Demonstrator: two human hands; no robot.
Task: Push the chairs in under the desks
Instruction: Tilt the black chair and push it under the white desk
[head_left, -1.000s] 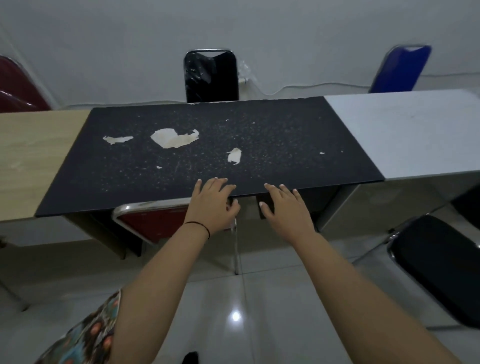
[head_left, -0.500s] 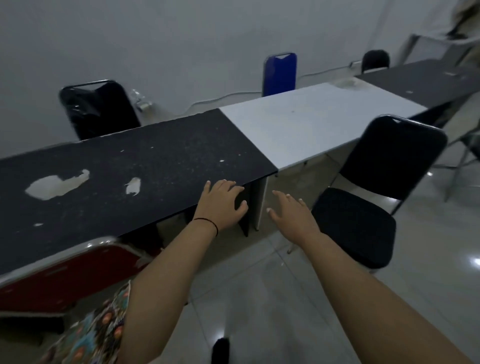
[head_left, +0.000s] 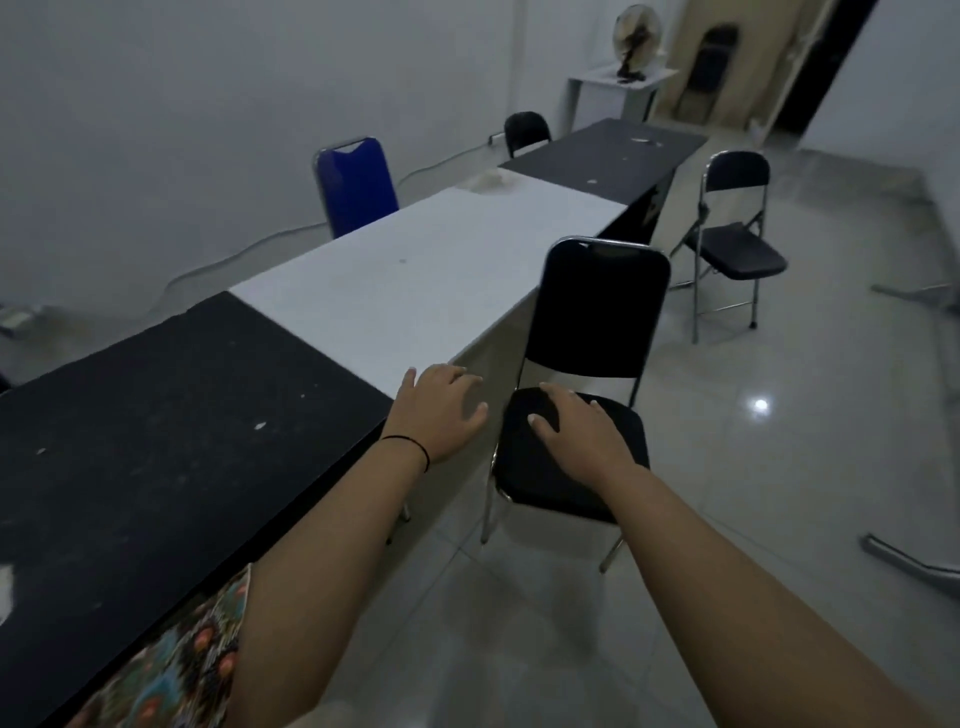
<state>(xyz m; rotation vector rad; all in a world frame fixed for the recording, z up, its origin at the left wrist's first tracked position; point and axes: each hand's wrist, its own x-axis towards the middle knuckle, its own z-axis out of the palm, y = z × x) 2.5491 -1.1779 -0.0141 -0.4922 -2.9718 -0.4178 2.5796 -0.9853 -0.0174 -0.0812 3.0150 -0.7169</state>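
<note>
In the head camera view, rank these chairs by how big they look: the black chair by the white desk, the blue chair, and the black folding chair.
1. black chair, nearest the camera
2. black folding chair
3. blue chair, partly hidden behind the white desk

The last two look close; distance makes true size unsure.

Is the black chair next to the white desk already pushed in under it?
No. The black chair stands out on the floor beside the white desk, its whole seat in the open and no part under the desktop.
</note>
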